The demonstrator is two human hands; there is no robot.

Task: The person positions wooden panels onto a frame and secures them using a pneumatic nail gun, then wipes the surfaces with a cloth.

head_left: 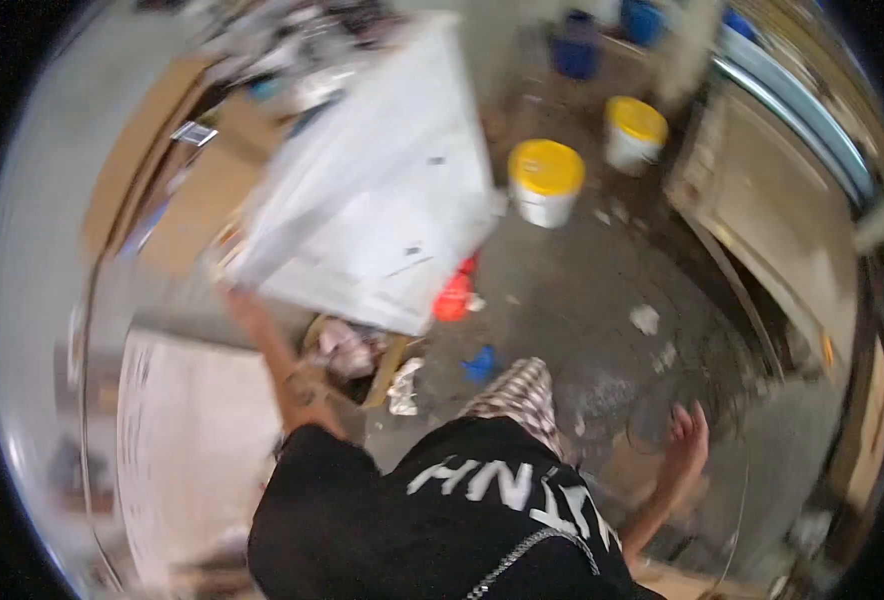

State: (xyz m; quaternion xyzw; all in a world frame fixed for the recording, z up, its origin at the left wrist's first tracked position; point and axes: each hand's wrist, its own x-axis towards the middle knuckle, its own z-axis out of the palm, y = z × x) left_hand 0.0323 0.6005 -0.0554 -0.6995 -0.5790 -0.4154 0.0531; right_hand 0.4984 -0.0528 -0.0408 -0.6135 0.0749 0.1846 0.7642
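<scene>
My left arm reaches forward, and my left hand (242, 298) is at the lower left corner of a large white sheet (382, 190). The hand looks closed on that corner, though motion blurs its fingers. The sheet is stiff-looking and tilted, with a few small dark marks. It spans from the hand toward the far middle and hides part of what lies beneath. Out to the right, my right hand (690, 435) hangs in the air over the floor. Its fingers are apart and it holds nothing.
Cardboard (217, 170) and a heap of mixed scrap (302, 50) lie far left. A pale panel (197, 450) is near left. Two white buckets with yellow lids (547, 168) stand ahead. Red plastic (455, 292) and a blue scrap (479, 364) lie on the wet floor. Boards (782, 190) lean at right.
</scene>
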